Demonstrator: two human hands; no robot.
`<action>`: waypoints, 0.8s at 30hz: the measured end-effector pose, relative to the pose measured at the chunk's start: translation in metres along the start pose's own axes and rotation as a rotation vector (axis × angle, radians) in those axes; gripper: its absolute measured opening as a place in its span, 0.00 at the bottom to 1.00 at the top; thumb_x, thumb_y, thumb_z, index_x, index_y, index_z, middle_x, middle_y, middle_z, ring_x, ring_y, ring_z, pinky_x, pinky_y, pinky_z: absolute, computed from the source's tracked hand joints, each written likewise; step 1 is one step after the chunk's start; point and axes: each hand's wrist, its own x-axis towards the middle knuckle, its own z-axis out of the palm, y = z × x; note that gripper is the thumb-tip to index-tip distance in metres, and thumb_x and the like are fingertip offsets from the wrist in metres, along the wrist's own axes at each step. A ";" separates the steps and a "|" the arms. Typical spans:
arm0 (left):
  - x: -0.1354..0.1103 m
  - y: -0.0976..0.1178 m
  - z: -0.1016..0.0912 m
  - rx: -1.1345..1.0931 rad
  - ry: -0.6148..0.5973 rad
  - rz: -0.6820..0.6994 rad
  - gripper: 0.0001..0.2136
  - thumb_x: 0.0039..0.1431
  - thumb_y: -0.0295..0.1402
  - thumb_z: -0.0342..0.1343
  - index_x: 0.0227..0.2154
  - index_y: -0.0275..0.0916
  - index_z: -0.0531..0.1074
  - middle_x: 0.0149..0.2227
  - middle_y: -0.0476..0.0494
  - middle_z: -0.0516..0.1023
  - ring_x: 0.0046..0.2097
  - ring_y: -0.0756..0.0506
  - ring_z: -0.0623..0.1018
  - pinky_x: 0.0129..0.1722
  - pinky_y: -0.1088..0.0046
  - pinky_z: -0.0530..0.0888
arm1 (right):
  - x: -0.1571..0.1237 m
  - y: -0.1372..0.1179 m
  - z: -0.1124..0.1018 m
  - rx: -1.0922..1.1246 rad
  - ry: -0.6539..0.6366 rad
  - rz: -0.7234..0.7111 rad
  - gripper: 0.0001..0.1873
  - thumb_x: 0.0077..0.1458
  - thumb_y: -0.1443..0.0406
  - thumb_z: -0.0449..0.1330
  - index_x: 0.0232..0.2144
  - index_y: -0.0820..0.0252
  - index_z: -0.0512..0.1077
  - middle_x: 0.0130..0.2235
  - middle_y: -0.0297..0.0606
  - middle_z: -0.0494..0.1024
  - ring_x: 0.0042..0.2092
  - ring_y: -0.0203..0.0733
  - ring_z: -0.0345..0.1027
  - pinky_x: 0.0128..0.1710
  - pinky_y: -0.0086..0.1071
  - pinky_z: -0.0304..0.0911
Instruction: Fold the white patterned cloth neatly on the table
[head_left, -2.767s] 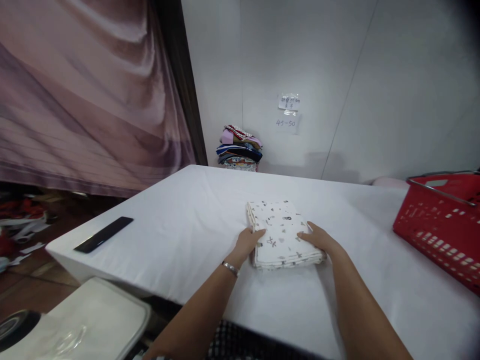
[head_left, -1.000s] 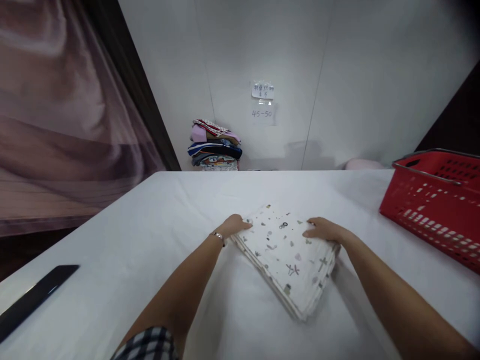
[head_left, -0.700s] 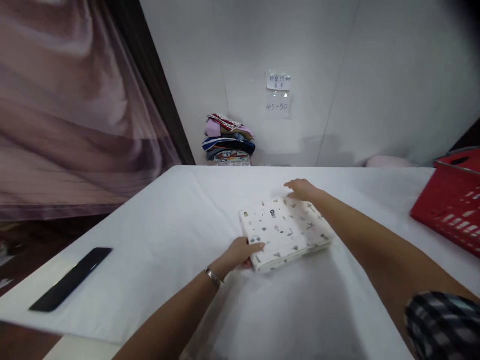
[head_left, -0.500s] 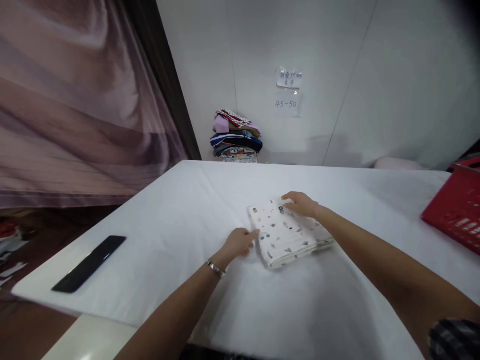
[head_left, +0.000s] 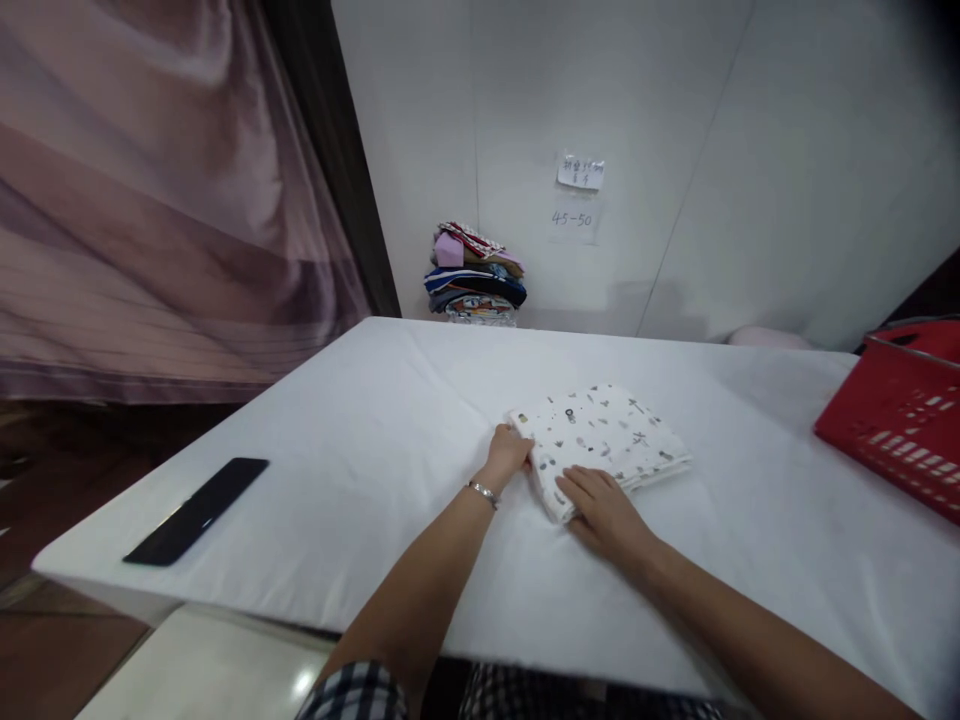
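A folded white cloth (head_left: 611,430) with small grey and green prints lies on the white-covered table, its far side rounded. My left hand (head_left: 510,452), with a silver bracelet at the wrist, is closed on the cloth's left edge. At the near left corner, my right hand (head_left: 606,512) grips the front edge, fingers together on top and the thumb low at the edge. The part of the cloth under my fingers is hidden.
A black flat strip (head_left: 196,512) lies at the table's left. On the right stands a red plastic basket (head_left: 892,410). Beyond the far edge is a stack of folded fabrics (head_left: 476,275) by the wall. A pinkish curtain (head_left: 150,200) hangs at left.
My right hand has moved from the cloth's far edge to its near edge. My left hand has moved slightly up and closed on the left edge. The cloth's right part now spreads wider.
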 end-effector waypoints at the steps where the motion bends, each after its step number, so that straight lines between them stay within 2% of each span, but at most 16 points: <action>1: -0.005 -0.004 -0.002 -0.017 -0.021 -0.006 0.31 0.50 0.27 0.60 0.56 0.32 0.56 0.35 0.40 0.79 0.27 0.48 0.78 0.24 0.76 0.73 | -0.003 -0.001 0.000 0.008 0.022 -0.037 0.27 0.52 0.69 0.54 0.56 0.60 0.64 0.54 0.50 0.70 0.55 0.52 0.62 0.53 0.49 0.59; 4: -0.016 -0.018 -0.016 -0.020 -0.092 -0.001 0.27 0.52 0.31 0.59 0.55 0.34 0.58 0.32 0.43 0.78 0.24 0.49 0.76 0.24 0.75 0.73 | -0.020 -0.002 -0.005 0.044 0.085 -0.133 0.27 0.53 0.71 0.52 0.57 0.59 0.62 0.52 0.47 0.72 0.53 0.48 0.65 0.52 0.46 0.62; 6: -0.016 -0.027 -0.032 0.088 -0.077 0.057 0.24 0.55 0.35 0.57 0.53 0.35 0.61 0.35 0.42 0.78 0.25 0.50 0.76 0.26 0.74 0.73 | -0.032 -0.002 -0.008 0.037 0.128 -0.164 0.28 0.54 0.71 0.51 0.59 0.58 0.60 0.53 0.47 0.72 0.55 0.48 0.64 0.53 0.47 0.61; 10: -0.003 -0.032 -0.056 0.479 0.113 0.359 0.20 0.56 0.32 0.54 0.52 0.38 0.65 0.50 0.39 0.72 0.44 0.45 0.76 0.43 0.70 0.71 | -0.038 -0.008 -0.005 -0.019 0.127 -0.141 0.30 0.53 0.71 0.52 0.60 0.60 0.58 0.57 0.48 0.68 0.59 0.49 0.58 0.56 0.50 0.57; 12: 0.006 -0.029 -0.057 0.600 0.127 0.506 0.21 0.55 0.31 0.53 0.53 0.39 0.65 0.55 0.39 0.68 0.52 0.44 0.71 0.49 0.69 0.68 | -0.036 -0.012 -0.002 -0.046 0.102 -0.128 0.31 0.51 0.72 0.52 0.59 0.61 0.59 0.58 0.49 0.66 0.61 0.51 0.56 0.57 0.52 0.55; 15: 0.018 -0.022 -0.052 0.672 0.072 0.636 0.18 0.56 0.27 0.50 0.49 0.42 0.70 0.52 0.44 0.72 0.54 0.44 0.68 0.51 0.69 0.66 | -0.034 -0.017 0.001 -0.053 0.080 -0.120 0.33 0.48 0.72 0.52 0.59 0.62 0.60 0.59 0.49 0.65 0.61 0.51 0.55 0.58 0.53 0.53; 19: 0.027 -0.016 -0.047 0.730 0.112 0.700 0.15 0.56 0.25 0.48 0.43 0.42 0.74 0.44 0.46 0.77 0.49 0.44 0.70 0.48 0.69 0.66 | -0.037 -0.017 0.007 -0.038 0.082 -0.102 0.32 0.50 0.72 0.52 0.59 0.60 0.60 0.57 0.47 0.68 0.60 0.48 0.57 0.58 0.50 0.54; 24: 0.032 -0.017 -0.049 0.796 0.196 0.684 0.15 0.56 0.27 0.48 0.44 0.41 0.74 0.43 0.45 0.78 0.49 0.43 0.71 0.47 0.67 0.66 | -0.037 -0.020 0.015 -0.024 0.145 -0.089 0.30 0.54 0.72 0.51 0.60 0.59 0.57 0.57 0.46 0.69 0.59 0.46 0.59 0.57 0.49 0.55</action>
